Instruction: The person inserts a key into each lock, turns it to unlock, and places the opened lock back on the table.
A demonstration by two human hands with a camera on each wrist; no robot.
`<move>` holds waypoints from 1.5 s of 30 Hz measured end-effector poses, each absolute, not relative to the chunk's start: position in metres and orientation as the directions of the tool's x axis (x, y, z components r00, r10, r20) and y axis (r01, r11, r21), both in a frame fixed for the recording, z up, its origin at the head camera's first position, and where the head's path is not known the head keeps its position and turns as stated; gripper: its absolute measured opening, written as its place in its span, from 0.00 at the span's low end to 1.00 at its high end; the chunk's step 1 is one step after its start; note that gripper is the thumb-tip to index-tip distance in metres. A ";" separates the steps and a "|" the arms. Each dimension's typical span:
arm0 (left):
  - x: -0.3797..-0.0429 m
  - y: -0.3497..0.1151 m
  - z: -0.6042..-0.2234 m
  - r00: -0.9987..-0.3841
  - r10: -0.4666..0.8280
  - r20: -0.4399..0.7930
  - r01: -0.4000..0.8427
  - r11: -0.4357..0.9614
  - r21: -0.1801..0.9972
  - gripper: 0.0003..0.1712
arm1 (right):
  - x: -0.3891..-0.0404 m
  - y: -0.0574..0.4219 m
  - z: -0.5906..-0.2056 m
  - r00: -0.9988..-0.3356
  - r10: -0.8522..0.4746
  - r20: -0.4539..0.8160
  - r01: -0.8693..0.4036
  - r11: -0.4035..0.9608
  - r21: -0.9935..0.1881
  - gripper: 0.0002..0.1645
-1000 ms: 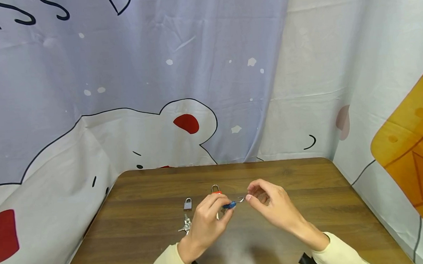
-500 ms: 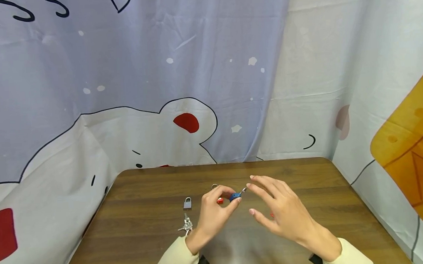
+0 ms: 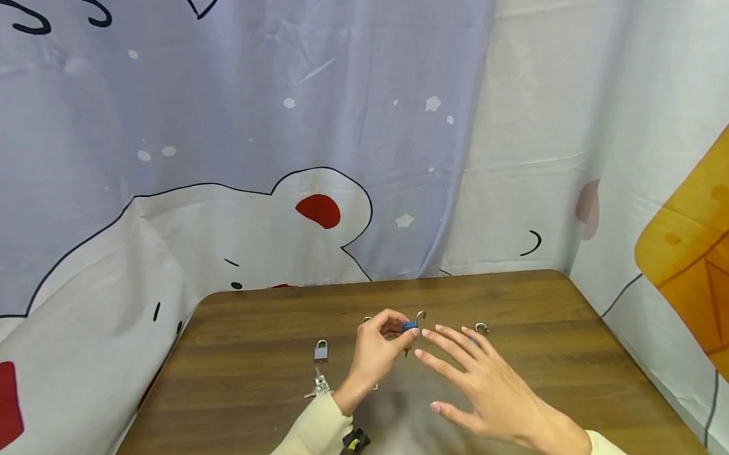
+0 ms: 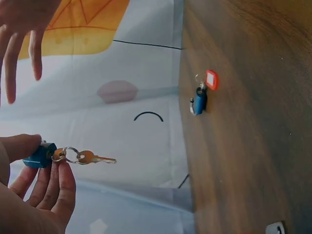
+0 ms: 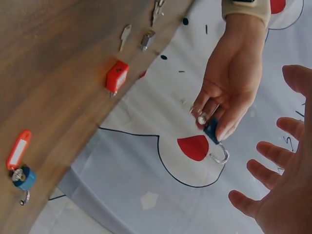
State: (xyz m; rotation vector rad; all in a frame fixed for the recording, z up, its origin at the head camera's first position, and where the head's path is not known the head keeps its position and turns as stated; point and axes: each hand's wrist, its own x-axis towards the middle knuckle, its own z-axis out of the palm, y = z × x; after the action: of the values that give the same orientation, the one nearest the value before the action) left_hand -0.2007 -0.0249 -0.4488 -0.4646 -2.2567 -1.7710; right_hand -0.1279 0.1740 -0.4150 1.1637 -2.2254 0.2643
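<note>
Right hand [image 3: 497, 393] nearest, lower right of the head frame: fingers spread in the air, near the left hand but apart from it. Left hand [image 3: 375, 354], lower centre: thumb and fingers pinching a blue padlock [image 3: 409, 326], held up off the table [image 3: 244, 419]. Its shackle [image 3: 420, 316] stands open. Left wrist view: a key ring [image 4: 71, 150] at the padlock's base carries a brass-coloured key [image 4: 87, 157]; a second key head shows by the fingertips, blade hidden. On the table, a bunch of keys [image 3: 320, 383] left of the hands, a grey padlock [image 3: 320, 351] just beyond it. Right wrist view: single key [image 5: 126, 36] near the top, red padlock [image 5: 117, 76] below it, second blue padlock [image 5: 24, 179] with red tag [image 5: 18, 150] at lower left. Farthest, a printed curtain [image 3: 365, 87] behind the table, across the upper frame.
</note>
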 end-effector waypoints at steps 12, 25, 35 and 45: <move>-0.225 -0.013 -0.469 -0.957 0.125 0.261 0.283 0.219 0.934 0.12 | -0.113 0.173 -0.436 -0.344 -0.735 0.585 -0.853 0.505 0.133 0.38; -0.248 0.004 -0.499 -0.972 0.110 0.210 0.236 0.376 0.896 0.10 | -0.115 0.170 -0.468 -0.350 -0.753 0.557 -0.855 0.500 0.138 0.37; -0.262 0.019 -0.519 -0.987 0.089 0.134 0.161 0.489 0.857 0.07 | -0.113 0.170 -0.474 -0.375 -0.752 0.542 -0.849 0.513 0.125 0.39; -0.270 0.034 -0.533 -0.991 0.124 0.046 0.101 0.478 0.873 0.08 | -0.113 0.176 -0.477 -0.378 -0.749 0.544 -0.847 0.518 0.123 0.38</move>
State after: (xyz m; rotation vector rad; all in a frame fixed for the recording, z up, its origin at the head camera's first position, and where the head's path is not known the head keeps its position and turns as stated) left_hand -0.2702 0.0337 -0.5333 -0.2071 -2.7204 -1.6042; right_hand -0.1127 0.1764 -0.4774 1.2967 -2.2155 0.2367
